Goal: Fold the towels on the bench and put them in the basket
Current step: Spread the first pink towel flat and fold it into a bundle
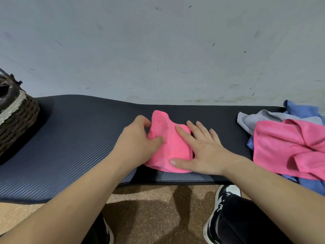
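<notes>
Entry: folded pink towel (168, 150) lying on dark padded tabletop (79, 138), both hands working on it.
Tabletop is running along the wall. Towel pile (290, 147) (pink, blue, grey, unfolded) is lying at its right end. Woven basket (15, 117) is sitting at its left end, well apart from the pile. Folded pink towel is resting mid-tabletop between them, near the front edge. Left hand (139, 140) is gripping the towel's left edge, fingers curled, thumb on top. Right hand (202, 152) is pressing flat on its right side, fingers straight and spread.
</notes>
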